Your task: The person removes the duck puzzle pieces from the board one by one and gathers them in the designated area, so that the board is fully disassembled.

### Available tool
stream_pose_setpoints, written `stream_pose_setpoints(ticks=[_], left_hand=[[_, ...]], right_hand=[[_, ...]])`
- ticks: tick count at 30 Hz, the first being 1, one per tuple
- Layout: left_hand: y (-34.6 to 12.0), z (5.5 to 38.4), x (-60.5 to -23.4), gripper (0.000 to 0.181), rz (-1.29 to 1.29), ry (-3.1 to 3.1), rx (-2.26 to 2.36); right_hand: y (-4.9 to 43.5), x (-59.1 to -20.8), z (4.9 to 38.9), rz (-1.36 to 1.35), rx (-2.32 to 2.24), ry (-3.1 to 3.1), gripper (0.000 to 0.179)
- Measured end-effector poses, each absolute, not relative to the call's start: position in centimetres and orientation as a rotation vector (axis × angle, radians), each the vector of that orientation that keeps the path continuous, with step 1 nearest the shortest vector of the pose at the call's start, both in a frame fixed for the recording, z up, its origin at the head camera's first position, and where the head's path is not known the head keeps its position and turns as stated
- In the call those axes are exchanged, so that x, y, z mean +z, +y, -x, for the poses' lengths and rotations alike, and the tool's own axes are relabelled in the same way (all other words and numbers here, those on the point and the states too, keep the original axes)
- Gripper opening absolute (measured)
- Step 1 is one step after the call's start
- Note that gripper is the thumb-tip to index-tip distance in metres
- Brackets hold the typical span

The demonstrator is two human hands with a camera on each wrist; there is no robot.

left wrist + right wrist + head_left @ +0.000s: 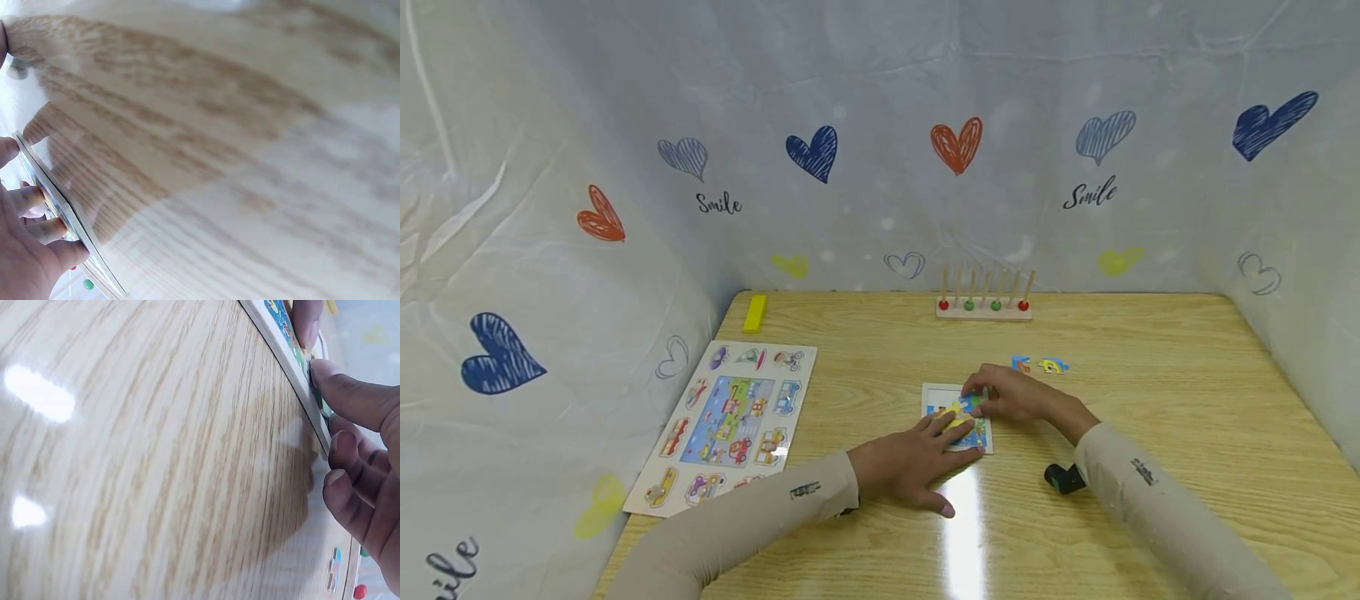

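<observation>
A small square jigsaw puzzle in a white frame (pixel 931 389) lies on the table, with yellow, blue and green pieces in it. My left hand (pixel 917 462) rests over its lower part, fingers spread and fairly straight, thumb out on the wood. At the upper right corner my right hand (pixel 1011 394) pinches a blue-green puzzle piece (pixel 970 403) between thumb and forefinger, low against the puzzle. The right wrist view shows the thumb (pixel 350 397) at the frame's edge, the other fingers curled; most of the piece is hidden there.
Two loose puzzle pieces, one blue (pixel 1021 363) and one yellow (pixel 1054 365), lie beyond the right hand. A larger vehicle puzzle board (pixel 805 367) is at left, near a yellow block (pixel 755 314). A peg stand with beads (pixel 983 313) stands at the back.
</observation>
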State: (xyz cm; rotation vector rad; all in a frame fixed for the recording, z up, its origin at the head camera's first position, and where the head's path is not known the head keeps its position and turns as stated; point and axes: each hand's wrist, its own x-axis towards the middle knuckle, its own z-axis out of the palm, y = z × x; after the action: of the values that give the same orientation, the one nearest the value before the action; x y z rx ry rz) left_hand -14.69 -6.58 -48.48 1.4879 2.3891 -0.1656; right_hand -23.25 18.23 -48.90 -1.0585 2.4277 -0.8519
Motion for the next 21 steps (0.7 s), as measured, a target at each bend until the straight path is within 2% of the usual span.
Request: stream_pose_setpoints(ticks=[6, 21], left_hand=[[-6.59, 14.72, -48.53, 0.090, -1.488, 2.389, -0.180], [-6.57, 14.67, -48.44, 0.091, -1.471, 2.395, -0.174]], right_hand=[[18.24, -49.20, 23.33, 1.045, -0.834, 2.449, 0.031], [17.86, -48.96, 23.38, 1.058, -0.864, 2.439, 0.026]])
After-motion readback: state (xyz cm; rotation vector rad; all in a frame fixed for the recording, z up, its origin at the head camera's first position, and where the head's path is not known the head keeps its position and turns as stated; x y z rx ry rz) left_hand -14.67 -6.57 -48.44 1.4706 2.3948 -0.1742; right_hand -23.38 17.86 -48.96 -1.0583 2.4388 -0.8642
